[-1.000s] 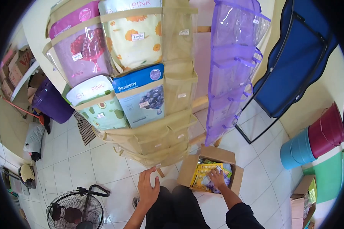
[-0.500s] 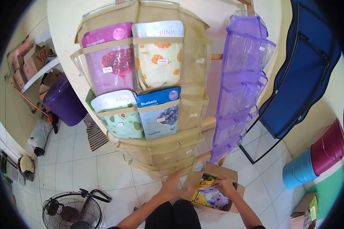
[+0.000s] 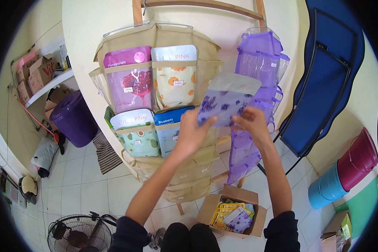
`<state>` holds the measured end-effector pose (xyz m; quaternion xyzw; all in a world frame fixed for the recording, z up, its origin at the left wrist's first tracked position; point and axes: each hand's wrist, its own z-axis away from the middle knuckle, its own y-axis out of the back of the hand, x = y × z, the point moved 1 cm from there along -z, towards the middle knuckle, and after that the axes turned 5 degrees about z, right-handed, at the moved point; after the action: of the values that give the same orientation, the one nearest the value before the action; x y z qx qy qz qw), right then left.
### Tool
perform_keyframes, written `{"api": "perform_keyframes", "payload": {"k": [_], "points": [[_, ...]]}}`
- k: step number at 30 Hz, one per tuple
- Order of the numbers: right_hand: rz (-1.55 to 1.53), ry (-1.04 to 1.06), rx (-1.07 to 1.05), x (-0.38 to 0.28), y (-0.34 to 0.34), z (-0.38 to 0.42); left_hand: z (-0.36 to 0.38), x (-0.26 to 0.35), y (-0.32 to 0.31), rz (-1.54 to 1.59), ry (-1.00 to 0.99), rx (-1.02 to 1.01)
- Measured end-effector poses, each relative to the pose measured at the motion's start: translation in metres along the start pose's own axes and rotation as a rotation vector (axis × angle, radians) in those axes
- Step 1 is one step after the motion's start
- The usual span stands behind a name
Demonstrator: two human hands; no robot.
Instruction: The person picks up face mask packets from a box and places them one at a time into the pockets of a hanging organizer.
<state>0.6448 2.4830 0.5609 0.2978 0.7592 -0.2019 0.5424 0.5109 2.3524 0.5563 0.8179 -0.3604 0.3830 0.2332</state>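
Your left hand point(image 3: 197, 128) and right hand point(image 3: 252, 122) were closed on the lower corners of the purple-flowered packet point(image 3: 229, 98), seemingly steadying its tilted face from both sides, in front of the beige organizer's point(image 3: 172, 37) right edge.

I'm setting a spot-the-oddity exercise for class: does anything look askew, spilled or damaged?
Nothing spilled or damaged stands out. Mildly askew: a purple-flowered pale packet lying slantwise across yellow packets in the open brown cardboard box.

Packet point(image 3: 230, 97) in front of organizer point(image 3: 208, 77)
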Motion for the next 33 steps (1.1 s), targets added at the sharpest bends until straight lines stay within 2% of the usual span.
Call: {"api": "perform_keyframes", "payload": {"k": [1,3,4,6,9,16,18,21,24,27,31,33], "points": [[0.014,0.031,0.024,-0.002,-0.006,-0.012,-0.012,0.002,0.003,-0.001,-0.001,-0.001],[0.025,0.066,0.052,-0.002,-0.014,-0.033,-0.029,0.004,0.009,-0.359,-0.103,-0.003],[0.022,0.043,0.060,0.000,-0.016,-0.042,-0.034,0.005,0.013,-0.361,-0.105,-0.006],[0.019,0.022,0.070,0.009,-0.020,-0.052,-0.040,0.006,0.020,-0.585,-0.163,0.013],[0.058,0.018,0.042,0.018,-0.023,-0.058,-0.039,0.014,0.023,-0.688,-0.070,0.044],[0.080,-0.005,0.042,0.027,-0.023,-0.061,-0.031,0.008,0.025,-0.784,-0.152,0.053],[0.069,-0.015,0.040,0.028,-0.022,-0.061,-0.030,0.007,0.029,-0.856,-0.173,-0.070],[0.082,-0.045,0.068,0.029,-0.020,-0.060,-0.027,0.003,0.033,-0.859,-0.286,-0.112],[0.186,-0.078,0.087,0.031,-0.011,-0.061,-0.026,-0.004,0.027,-0.921,-0.278,-0.092],[0.177,-0.034,0.108,0.039,-0.004,-0.064,-0.024,-0.009,0.021,-1.003,-0.359,-0.054],[0.292,0.029,0.144,0.043,-0.001,-0.068,-0.025,-0.018,0.017,-1.094,-0.360,-0.072],[0.327,0.053,0.142,0.039,-0.001,-0.067,-0.024,-0.020,0.017,-1.090,-0.415,-0.146]]}}
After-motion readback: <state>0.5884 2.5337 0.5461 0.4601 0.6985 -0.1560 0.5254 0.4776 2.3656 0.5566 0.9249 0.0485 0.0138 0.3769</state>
